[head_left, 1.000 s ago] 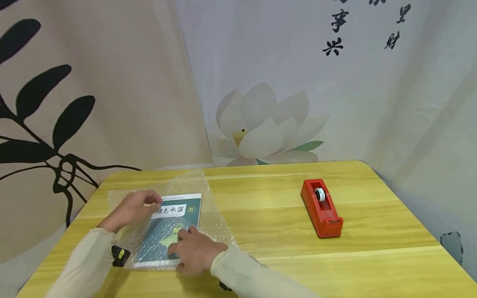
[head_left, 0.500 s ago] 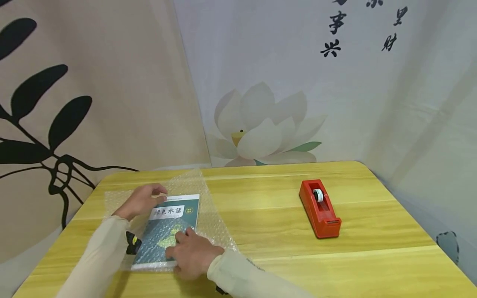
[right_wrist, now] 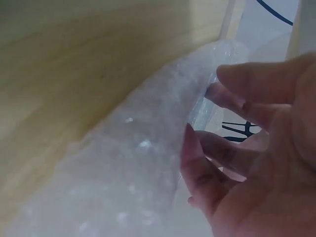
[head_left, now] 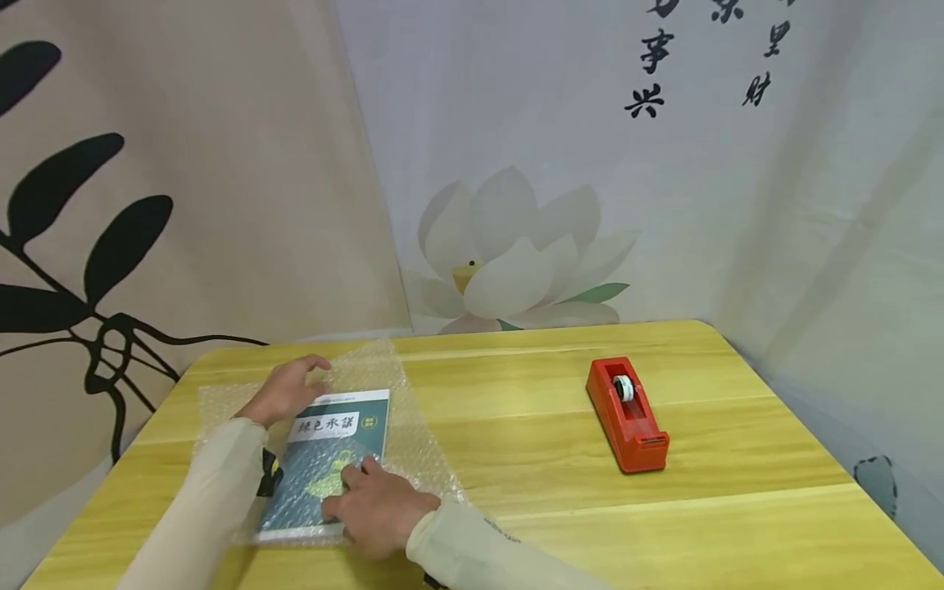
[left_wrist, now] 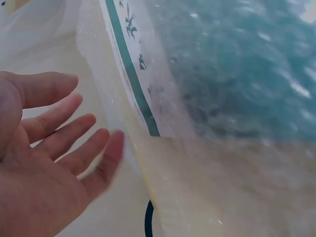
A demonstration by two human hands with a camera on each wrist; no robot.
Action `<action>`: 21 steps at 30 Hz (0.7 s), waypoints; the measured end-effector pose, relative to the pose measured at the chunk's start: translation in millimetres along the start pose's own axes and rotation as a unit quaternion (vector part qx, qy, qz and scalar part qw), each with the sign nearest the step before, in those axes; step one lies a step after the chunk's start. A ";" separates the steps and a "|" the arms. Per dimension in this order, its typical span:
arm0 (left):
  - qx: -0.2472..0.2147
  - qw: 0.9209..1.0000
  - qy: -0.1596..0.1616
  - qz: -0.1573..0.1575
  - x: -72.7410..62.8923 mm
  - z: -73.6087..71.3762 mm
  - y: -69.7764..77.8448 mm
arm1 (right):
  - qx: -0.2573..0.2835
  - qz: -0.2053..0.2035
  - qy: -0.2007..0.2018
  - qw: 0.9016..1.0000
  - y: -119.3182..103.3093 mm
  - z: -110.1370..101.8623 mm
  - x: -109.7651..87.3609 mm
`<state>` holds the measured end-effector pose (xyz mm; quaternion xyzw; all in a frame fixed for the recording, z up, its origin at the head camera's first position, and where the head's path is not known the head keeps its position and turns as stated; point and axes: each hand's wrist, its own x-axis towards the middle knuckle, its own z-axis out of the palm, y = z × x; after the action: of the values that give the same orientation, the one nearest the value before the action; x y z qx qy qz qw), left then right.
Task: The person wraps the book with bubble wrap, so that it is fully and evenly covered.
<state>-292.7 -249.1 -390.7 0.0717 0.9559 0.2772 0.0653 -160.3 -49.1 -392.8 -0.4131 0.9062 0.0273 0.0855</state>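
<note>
A teal book (head_left: 302, 467) with a white title label lies on a sheet of bubble wrap (head_left: 416, 447) at the left of the table. A flap of the wrap covers its lower part, while the top strip with the label shows bare. My left hand (head_left: 283, 393) hovers by the book's upper left corner, fingers spread loosely and nothing in them; in the left wrist view they are right beside the book's edge. Lower down, my right hand (head_left: 379, 510) rests over the covered part, its bent fingertips at the bubble wrap (right_wrist: 143, 148) in the right wrist view.
A red tape dispenser (head_left: 628, 416) with a small roll of tape stands at the right on the yellow wood-grain table (head_left: 516, 426). Behind the table hangs a cloth (head_left: 516, 123) printed with a lotus, leaves and characters.
My left hand has moved right and slightly up along the book's top left, its fingers loosening. My right hand stays nearly in place on the wrap. The head view has shifted slightly.
</note>
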 end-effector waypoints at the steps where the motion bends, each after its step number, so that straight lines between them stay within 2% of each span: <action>1: -0.002 1.000 -0.005 -0.009 1.6 0.1 0.7 | -0.002 -0.001 0.000 1.000 -0.2 -0.2 0.2; 9: -0.011 0.998 -0.025 -0.047 11.3 1.6 -0.1 | -0.022 0.003 -0.003 1.000 -1.5 -0.9 1.8; 21: -0.017 0.994 -0.047 -0.093 18.0 4.7 -11.2 | -0.002 0.008 -0.011 1.000 -1.5 -1.7 1.9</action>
<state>-310.7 -252.9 -402.2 -0.0056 0.9494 0.2824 0.1370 -160.6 -51.7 -391.4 -0.4057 0.9085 0.0340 0.0941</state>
